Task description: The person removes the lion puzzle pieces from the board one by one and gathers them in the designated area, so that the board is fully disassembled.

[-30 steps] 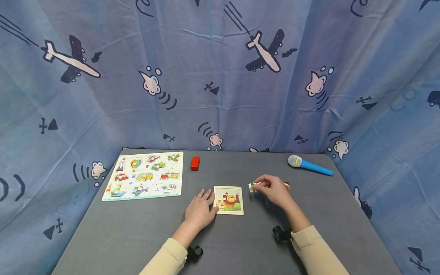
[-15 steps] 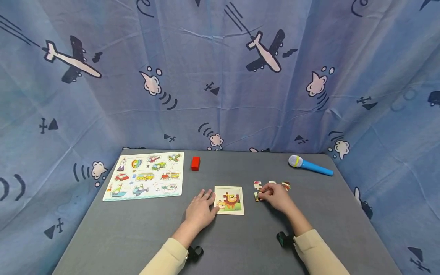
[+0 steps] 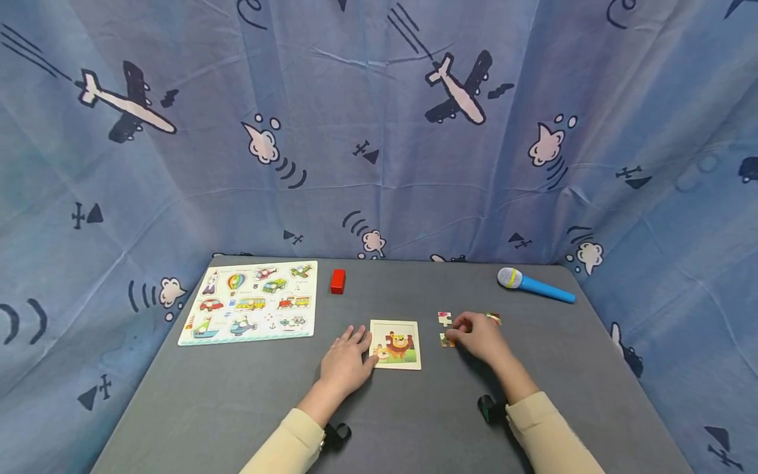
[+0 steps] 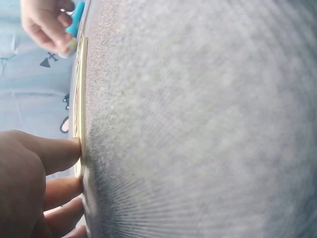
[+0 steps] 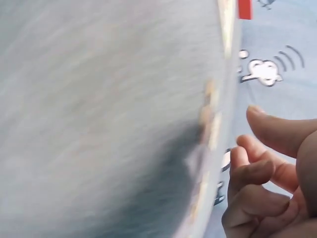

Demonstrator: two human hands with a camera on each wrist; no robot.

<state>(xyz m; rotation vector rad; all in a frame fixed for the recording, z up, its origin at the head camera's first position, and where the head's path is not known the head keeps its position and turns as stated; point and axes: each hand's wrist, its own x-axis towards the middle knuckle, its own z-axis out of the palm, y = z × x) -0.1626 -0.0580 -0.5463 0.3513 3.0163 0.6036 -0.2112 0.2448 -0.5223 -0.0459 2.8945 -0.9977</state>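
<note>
A small wooden frame puzzle (image 3: 395, 346) with a lion picture lies at mid-table. My left hand (image 3: 346, 367) rests flat at its left side, fingers spread; in the left wrist view the thumb (image 4: 62, 151) touches the board's edge. To the right of the frame, my right hand (image 3: 478, 337) hovers over loose jigsaw pieces. In the right wrist view its thumb and forefinger stand apart with nothing between them. One piece (image 3: 445, 318) lies left of the fingertips, another piece (image 3: 447, 340) just below it, and a third piece (image 3: 494, 318) behind the hand. The hand hides part of this area.
A board printed with vehicles (image 3: 249, 304) lies at the back left. Beside it stands a red block (image 3: 337, 282). A blue toy microphone (image 3: 535, 285) lies at the back right. A patterned blue curtain (image 3: 379, 131) surrounds the grey table (image 3: 408, 421).
My right hand held a puzzle piece and has let it go on the table, then moved to the right and slightly nearer over the pieces. The left hand has stayed in place.
</note>
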